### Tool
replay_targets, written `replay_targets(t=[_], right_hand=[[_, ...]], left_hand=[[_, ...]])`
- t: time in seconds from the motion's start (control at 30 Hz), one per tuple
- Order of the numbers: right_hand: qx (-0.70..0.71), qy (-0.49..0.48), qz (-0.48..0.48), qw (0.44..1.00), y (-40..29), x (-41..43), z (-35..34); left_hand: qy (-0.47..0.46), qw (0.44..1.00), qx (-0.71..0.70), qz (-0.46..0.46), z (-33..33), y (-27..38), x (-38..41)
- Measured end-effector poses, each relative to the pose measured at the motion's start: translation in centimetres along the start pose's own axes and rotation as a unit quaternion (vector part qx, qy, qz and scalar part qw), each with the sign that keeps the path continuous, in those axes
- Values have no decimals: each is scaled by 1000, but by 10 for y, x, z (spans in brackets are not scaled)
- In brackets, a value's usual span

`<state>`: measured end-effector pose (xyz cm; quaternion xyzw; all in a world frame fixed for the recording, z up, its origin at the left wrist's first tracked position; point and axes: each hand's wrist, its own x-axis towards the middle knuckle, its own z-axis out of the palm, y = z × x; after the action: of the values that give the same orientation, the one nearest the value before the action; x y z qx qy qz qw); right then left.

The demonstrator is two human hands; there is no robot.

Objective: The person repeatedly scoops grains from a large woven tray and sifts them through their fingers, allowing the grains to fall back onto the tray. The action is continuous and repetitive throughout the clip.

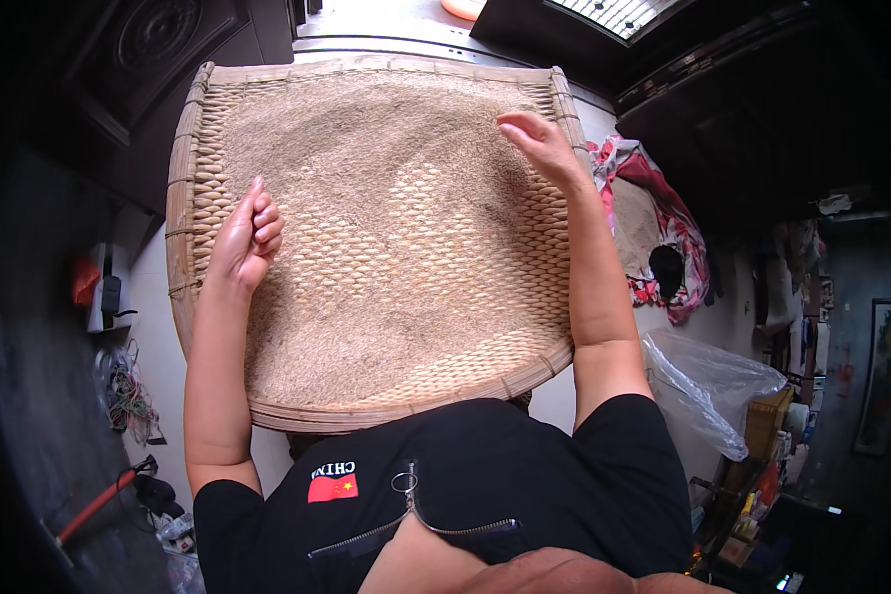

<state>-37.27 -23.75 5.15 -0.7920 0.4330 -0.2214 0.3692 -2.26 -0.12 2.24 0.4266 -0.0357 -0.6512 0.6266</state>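
A large woven winnowing basket (457, 230) with a bound bamboo rim lies before me. Brownish unhusked grain (356, 134) covers much of its weave, thickest at the far side and near left. Above its left part is my left hand (249, 237), fingers curled in and thumb laid along them. Nothing shows in that hand, though its palm is partly hidden. My right hand (546, 148) hovers by the far right side, loosely bent, thumb a little apart from the fingers. Nothing is visible in it.
To the right, a red-and-white cloth (687, 278) surrounds more grain (635, 219), with a dark round object (666, 271) beside it. A clear plastic sheet (705, 386) lies nearer. Tangled cords (130, 401) and a red-handled tool (96, 508) are at left. Dark door panels (185, 59) stand beyond.
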Motion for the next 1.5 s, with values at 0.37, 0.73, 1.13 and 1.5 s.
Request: replay_targets(t=[0.37,0.73,1.13,1.5], right_hand=[[-175,-304,170,921,-26,-17,26],[199,-222,-26,954,-67,46,95],[30,-422,168,891,-58,34,92],[167,-220,-51,960,-106,105,159]], left_hand=[[5,1000,3,-1,1,-1,-2],[-19,1000,-22,1,-8,4,4],[-5,1000,-19,23,0,7,-6],[-17,999,-29,41,-6,12,-3]])
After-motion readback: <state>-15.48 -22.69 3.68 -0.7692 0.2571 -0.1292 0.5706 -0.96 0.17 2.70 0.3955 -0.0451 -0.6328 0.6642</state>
